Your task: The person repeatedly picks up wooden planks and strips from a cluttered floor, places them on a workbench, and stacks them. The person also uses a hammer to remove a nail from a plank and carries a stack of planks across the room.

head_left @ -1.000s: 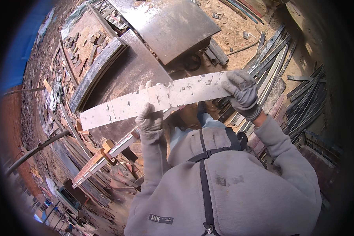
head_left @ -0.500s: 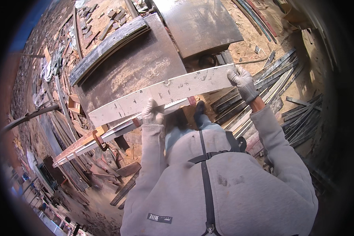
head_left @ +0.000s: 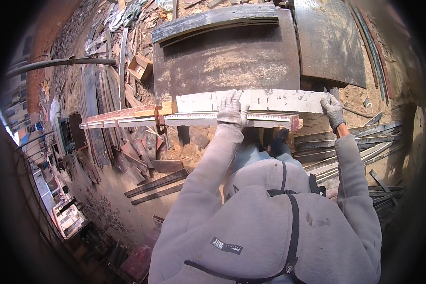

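A long whitish board (head_left: 284,100), speckled with dark marks, lies along the near edge of a brown metal tabletop (head_left: 265,61) strewn with sawdust. My left hand (head_left: 232,110), in a pale knitted glove, rests on the board with its fingers stretched out flat. At the board's right end my gloved right hand (head_left: 332,106) is closed around it. Along the board's near side runs a straight rail with a ruler scale (head_left: 194,116). The board's left end meets a yellowish wood block (head_left: 167,108), beside a rusty clamp (head_left: 159,119) on the rail.
A thick, weathered beam (head_left: 213,22) lies across the tabletop's far side. Another metal sheet (head_left: 329,47) adjoins on the right. Stacked planks (head_left: 359,142) lie on the ground at right, offcuts (head_left: 142,151) at left. A curved pipe (head_left: 66,61) juts in from the left.
The board has come down beside the ruler rail, its left end now at the wood block. My left hand has gone from gripping its near edge to lying flat on top.
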The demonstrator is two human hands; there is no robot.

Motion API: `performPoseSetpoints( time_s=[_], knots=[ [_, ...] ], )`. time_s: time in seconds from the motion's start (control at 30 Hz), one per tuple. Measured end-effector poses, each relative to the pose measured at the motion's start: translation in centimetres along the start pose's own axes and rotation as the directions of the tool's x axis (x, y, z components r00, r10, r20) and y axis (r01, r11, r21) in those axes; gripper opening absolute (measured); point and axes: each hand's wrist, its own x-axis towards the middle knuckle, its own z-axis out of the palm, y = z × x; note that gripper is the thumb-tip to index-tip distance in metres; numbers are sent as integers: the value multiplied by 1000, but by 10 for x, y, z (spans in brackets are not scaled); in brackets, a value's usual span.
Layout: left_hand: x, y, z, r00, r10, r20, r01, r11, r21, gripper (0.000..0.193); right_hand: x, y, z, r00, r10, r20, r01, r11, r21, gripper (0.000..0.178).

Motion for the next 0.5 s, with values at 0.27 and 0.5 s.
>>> performPoseSetpoints(
  time_s=[0.27,0.5],
  knots=[
    [35,-58,58,884,-68,463,-102,938,332,77,18,23,41,994,-13,-105,-48,830,-556,48],
    [31,-61,50,963,17,268,-57,989,140,60,6,-9,48,991,-116,-70,4,545,-839,64]
  ],
)
